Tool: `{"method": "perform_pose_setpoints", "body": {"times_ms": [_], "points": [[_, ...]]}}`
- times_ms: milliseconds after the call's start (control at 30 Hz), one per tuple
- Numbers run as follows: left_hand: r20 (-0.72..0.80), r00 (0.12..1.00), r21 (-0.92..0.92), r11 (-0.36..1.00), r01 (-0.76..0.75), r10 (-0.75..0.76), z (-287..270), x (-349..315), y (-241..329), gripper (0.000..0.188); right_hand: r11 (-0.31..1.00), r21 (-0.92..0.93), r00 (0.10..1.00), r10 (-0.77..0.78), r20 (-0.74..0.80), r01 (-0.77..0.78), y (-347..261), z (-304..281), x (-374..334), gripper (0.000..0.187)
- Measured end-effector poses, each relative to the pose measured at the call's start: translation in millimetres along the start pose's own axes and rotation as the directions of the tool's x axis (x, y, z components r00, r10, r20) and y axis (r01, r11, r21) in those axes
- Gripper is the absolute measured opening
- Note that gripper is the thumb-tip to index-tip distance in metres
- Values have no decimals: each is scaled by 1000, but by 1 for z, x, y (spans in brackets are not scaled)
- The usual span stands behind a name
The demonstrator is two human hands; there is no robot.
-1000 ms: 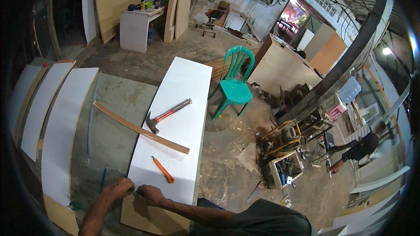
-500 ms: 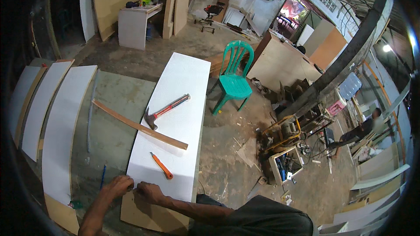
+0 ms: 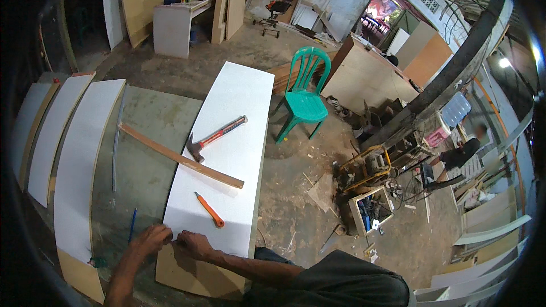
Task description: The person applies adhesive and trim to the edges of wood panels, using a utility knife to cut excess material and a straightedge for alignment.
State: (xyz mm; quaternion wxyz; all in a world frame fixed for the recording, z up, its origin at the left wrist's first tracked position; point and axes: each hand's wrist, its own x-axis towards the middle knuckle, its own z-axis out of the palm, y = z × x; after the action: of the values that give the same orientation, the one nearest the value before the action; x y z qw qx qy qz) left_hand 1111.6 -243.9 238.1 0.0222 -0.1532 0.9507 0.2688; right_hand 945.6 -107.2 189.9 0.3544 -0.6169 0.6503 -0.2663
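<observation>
down at the lower left of the frame, left hand (image 3: 152,239) and right hand (image 3: 194,245) are still nearly together at the near end of the white board (image 3: 239,94), which runs up to the upper middle. fingers curled in, can't tell if they're clamped on anything. brown panel (image 3: 193,281) sits below them. hammer (image 3: 219,133), wooden strip (image 3: 213,174) and orange knife (image 3: 212,214) haven't budged on the board, so imo it's still fiddly work at that edge. only real change: the co-worker (image 3: 462,153), far right, has moved higher up.
</observation>
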Motion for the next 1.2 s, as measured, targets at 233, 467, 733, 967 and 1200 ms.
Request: {"method": "perform_pose_setpoints", "body": {"times_ms": [233, 467, 733, 967, 1200], "points": [[-263, 965, 75, 996, 40, -19, 9, -23, 22, 14, 995, 25, 995, -94, -46, 95, 12, 6, -1, 22], [-520, 832, -7, 975, 221, -193, 32, -34, 49, 12, 994, -6, 994, -105, -36, 105, 14, 6, 2, 20], [-595, 754, 1, 939, 345, -277, 52, -37, 59, 7, 993, 19, 987, -114, -110, 117, 7, 4, -4, 20], [-615, 653, -50, 848, 528, -443, 74, -39, 85, 19, 982, -169, 995, -88, -42, 80, 9, 14, 3, 23], [-740, 409, -251, 784, 568, -534, 100, -20, 153, 41, 831, -507, 968, -139, 209, 228, 19, -5, 13, 30]]}}
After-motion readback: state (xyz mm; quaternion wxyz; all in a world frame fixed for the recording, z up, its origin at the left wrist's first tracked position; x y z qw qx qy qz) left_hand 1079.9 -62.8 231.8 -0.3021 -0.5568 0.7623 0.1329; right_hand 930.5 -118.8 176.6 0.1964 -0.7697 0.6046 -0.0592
